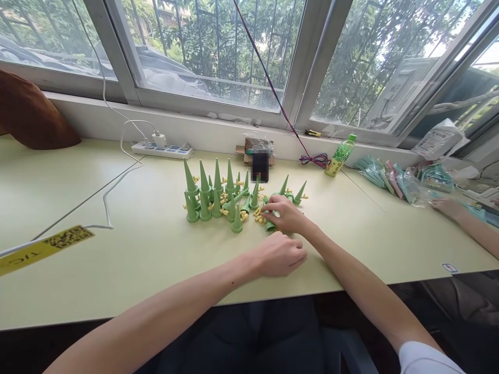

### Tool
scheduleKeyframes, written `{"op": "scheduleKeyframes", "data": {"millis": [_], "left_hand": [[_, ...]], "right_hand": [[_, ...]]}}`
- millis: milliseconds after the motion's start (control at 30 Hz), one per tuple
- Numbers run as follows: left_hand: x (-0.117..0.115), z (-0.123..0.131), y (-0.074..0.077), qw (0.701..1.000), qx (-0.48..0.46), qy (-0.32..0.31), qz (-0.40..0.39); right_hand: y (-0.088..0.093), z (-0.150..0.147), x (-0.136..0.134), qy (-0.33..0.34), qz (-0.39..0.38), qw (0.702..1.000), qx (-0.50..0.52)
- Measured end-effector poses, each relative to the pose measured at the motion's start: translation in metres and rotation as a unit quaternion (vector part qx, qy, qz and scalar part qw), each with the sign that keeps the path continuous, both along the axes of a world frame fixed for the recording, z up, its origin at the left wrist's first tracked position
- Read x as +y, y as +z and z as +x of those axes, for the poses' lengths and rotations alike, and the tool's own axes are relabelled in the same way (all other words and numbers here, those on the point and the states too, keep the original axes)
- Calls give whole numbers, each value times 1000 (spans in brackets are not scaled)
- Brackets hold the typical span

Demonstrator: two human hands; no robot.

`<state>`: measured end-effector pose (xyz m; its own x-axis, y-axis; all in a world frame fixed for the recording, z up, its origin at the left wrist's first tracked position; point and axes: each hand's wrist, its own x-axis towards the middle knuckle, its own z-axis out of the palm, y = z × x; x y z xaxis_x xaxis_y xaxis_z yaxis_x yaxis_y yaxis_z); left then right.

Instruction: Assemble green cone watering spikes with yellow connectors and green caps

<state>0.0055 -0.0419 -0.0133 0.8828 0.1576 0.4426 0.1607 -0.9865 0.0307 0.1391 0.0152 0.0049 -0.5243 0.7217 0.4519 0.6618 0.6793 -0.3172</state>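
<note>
My left hand [281, 254] is curled into a loose fist above the table, close to its front edge. Whatever it may hold is hidden in the curled fingers. Just beyond it, my right hand [287, 214] reaches down with bent fingertips brought together beside a small pile of yellow plastic pieces [259, 216]. What these fingers pinch is too small to tell. A green cone [270, 227] lies partly under the right hand. To the left, several green cones [204, 179] stand upright in a cluster, points up, with yellow pieces [224, 197] between or on them.
Behind the cones are a dark blurred object [260, 166] and an opened cardboard box [240, 149]. A power strip [171, 150], a green bottle [340, 156] and bagged items [393, 179] line the back. Another person's hand [448, 206] rests at far right. A yellow tag [47, 250] hangs at left.
</note>
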Motion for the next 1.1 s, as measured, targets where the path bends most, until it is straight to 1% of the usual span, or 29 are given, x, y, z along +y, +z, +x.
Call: {"op": "scheduleKeyframes", "data": {"millis": [100, 200, 333, 533, 633, 767, 933, 1033, 1100], "left_hand": [[0, 0, 0, 1000, 9, 3, -2], [-1, 1, 0, 1000, 20, 2, 8], [-2, 2, 1, 1000, 22, 2, 10], [-2, 2, 3, 1000, 28, -5, 10], [-3, 2, 3, 1000, 23, -4, 9], [-2, 2, 2, 1000, 26, -6, 10], [1, 1, 0, 1000, 2, -10, 18], [1, 0, 3, 999, -41, -9, 18], [2, -1, 6, 997, -82, 12, 8]], "right_hand": [[0, -2, 2, -2, -10, 1000, -3], [3, -6, 2, -8, -36, 999, 3], [6, -13, -2, -34, -61, 998, 3], [6, -18, -7, -77, -59, 995, -28], [8, -18, -9, -79, -60, 994, -41], [8, -19, -9, -66, -61, 995, -40], [5, -19, -8, -56, -49, 997, -9], [7, -16, -6, -55, -32, 997, 42], [8, -11, -5, -63, -21, 994, 85]]}}
